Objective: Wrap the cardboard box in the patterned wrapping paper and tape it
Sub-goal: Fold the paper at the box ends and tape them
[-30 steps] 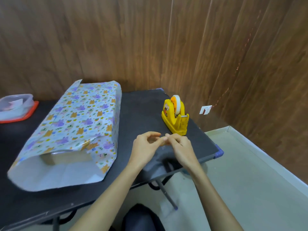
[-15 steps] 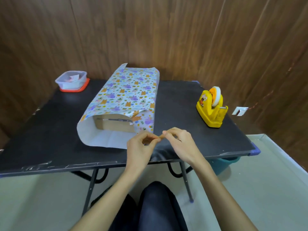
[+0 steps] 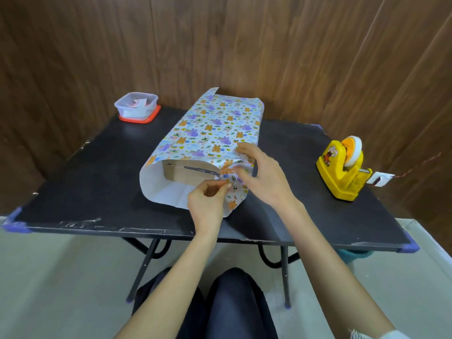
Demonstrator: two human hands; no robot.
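From my remote station the wood-panelled wall (image 3: pixel 293 57) filled the back of the head view. In front of it stood the black folding table (image 3: pixel 73 179), its front edge scuffed and its corners capped in blue.

The patterned wrapping paper (image 3: pixel 215 123) lay in the middle of the table, running from near the wall toward me. It was wrapped into a loose tube with its white inside showing at the near, open end. The cardboard box (image 3: pixel 181 171) sat inside that tube, set back from the mouth, and I could see only its brown end face with a taped seam across it.

A yellow tape dispenser (image 3: pixel 342 172) stood well apart near the table's right edge, its roll upright on top. At the far left corner a clear container (image 3: pixel 137 107) rested on a red lid, with scraps inside that I could not identify.

Both hands worked at the near right corner of the tube. The right hand (image 3: pixel 264 174) lay over that corner with its fingers spread and lightly bent, pressing the paper against the box, and I saw nothing closed inside it. The left hand (image 3: pixel 208 204) was curled just below it, thumb and forefinger pinching the paper's folded edge. I could not tell whether a strip of tape sat between those fingertips.
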